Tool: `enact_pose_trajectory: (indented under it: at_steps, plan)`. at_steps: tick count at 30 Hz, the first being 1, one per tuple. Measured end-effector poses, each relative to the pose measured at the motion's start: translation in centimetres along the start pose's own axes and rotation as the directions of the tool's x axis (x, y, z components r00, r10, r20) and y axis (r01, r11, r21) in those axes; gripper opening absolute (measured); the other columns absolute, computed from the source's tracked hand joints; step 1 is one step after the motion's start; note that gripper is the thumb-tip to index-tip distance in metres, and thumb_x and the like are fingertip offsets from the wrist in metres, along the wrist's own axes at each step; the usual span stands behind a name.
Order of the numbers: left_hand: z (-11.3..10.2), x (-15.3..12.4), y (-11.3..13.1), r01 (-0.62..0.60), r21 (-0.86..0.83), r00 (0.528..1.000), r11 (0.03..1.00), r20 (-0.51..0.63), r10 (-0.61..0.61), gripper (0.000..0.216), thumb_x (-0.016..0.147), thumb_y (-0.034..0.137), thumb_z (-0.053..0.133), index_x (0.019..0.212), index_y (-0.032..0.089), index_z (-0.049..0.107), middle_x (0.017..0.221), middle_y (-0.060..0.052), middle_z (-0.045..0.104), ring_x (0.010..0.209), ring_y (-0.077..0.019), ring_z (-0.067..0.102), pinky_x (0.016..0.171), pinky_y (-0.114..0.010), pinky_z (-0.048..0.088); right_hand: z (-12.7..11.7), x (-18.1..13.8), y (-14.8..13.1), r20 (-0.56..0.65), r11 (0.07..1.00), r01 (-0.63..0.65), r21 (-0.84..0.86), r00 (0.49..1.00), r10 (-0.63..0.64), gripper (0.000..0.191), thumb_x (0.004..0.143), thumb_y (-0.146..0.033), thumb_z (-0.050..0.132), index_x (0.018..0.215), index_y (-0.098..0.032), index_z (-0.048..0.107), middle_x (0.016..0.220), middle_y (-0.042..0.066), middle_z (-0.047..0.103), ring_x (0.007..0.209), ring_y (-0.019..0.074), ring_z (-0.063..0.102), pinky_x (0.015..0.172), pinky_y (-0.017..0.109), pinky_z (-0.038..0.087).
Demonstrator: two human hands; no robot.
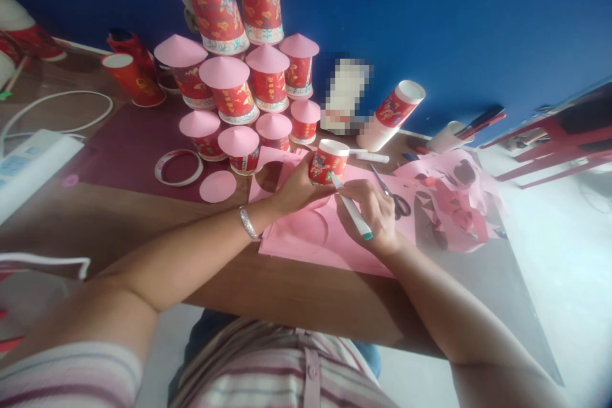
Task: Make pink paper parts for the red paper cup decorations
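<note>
My left hand [299, 186] is wrapped around a small red paper cup [329, 162] with a white rim and printed figures. In my right hand [375, 210] is a white marker [352, 211] with a green end, its tip at the side of the cup. Beneath both hands lie pink paper sheets [306, 245]. Scissors [400, 204] with dark handles rest just right of my right hand. A pink paper disc [218, 186] and a white tape ring [178, 167] lie to the left.
Red cups with pink cone tops [232, 92] stand stacked behind my left hand. Leaning stacked cups [394, 111] and a pen holder [449, 138] are at the back right, against a blue wall [430, 13]. Pink paper scraps [459, 204] cover the right side. A power strip [36, 166] sits left.
</note>
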State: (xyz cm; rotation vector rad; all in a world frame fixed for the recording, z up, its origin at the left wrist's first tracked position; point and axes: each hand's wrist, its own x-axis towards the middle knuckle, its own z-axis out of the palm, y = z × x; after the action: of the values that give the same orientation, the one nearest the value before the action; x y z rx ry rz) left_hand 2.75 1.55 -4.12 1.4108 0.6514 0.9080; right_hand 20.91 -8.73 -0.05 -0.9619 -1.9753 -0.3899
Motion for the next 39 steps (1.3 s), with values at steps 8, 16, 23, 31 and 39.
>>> enact_pose_trajectory:
  at_steps: [8, 16, 23, 31, 39]
  plan:
    - [0.1, 0.1, 0.0, 0.007, -0.005, 1.000, 1.000, 0.008, -0.007, 0.097, 0.066, 0.074, 0.111, 0.132, 0.022, 0.061, 0.129, -0.014, 0.081, 0.119, -0.0329, 0.080, 0.100, -0.046, 0.068, -0.1, 0.0, 0.0, 0.025, 1.000, -0.001, -0.008, 1.000, 0.001, 0.028, 0.111, -0.008, 0.065, 0.134, -0.025, 0.068, 0.104, 0.006, 0.084, 0.088, 0.0215, 0.086, 0.071, 0.031, 0.069]
    - [0.4, 0.0, 1.2, 0.004, -0.046, 1.000, 0.999, 0.024, -0.003, 0.095, 0.062, 0.071, 0.114, 0.126, 0.022, 0.062, 0.123, -0.012, 0.082, 0.117, -0.0313, 0.080, 0.101, -0.046, 0.068, -0.1, -0.1, 0.2, 0.041, 0.999, 0.005, 0.031, 0.999, -0.006, 0.033, 0.107, -0.007, 0.070, 0.136, -0.023, 0.071, 0.107, 0.007, 0.086, 0.093, 0.0226, 0.087, 0.077, 0.032, 0.071]
    - [0.4, 0.0, 0.9, -0.006, -0.019, 1.000, 1.000, 0.019, 0.006, 0.096, 0.065, 0.074, 0.112, 0.128, 0.022, 0.062, 0.125, -0.013, 0.083, 0.115, -0.0315, 0.081, 0.096, -0.045, 0.069, -0.2, -0.1, 0.2, 0.053, 0.999, 0.009, 0.031, 0.999, -0.011, 0.035, 0.107, -0.007, 0.069, 0.138, -0.024, 0.070, 0.108, 0.006, 0.087, 0.093, 0.0223, 0.086, 0.078, 0.032, 0.070]
    - [0.4, -0.1, 1.2, 0.029, -0.038, 1.000, 0.999, 0.007, -0.029, 0.094, 0.064, 0.070, 0.114, 0.126, 0.022, 0.061, 0.125, -0.013, 0.082, 0.117, -0.0311, 0.081, 0.100, -0.046, 0.069, -0.3, 0.2, 0.1, 0.060, 0.999, 0.038, 0.032, 0.997, -0.039, 0.027, 0.109, -0.009, 0.065, 0.132, -0.022, 0.069, 0.106, 0.007, 0.086, 0.090, 0.0220, 0.085, 0.074, 0.033, 0.069]
    - [0.2, 0.0, 0.5, 0.018, -0.042, 1.000, 0.999, -0.002, -0.018, 0.099, 0.066, 0.073, 0.112, 0.134, 0.022, 0.063, 0.130, -0.014, 0.082, 0.118, -0.0322, 0.081, 0.100, -0.047, 0.069, -0.3, 0.5, 0.0, 0.049, 0.999, 0.049, -0.014, 0.998, -0.049, 0.021, 0.109, -0.009, 0.065, 0.126, -0.022, 0.067, 0.102, 0.007, 0.085, 0.086, 0.0208, 0.084, 0.073, 0.031, 0.067]
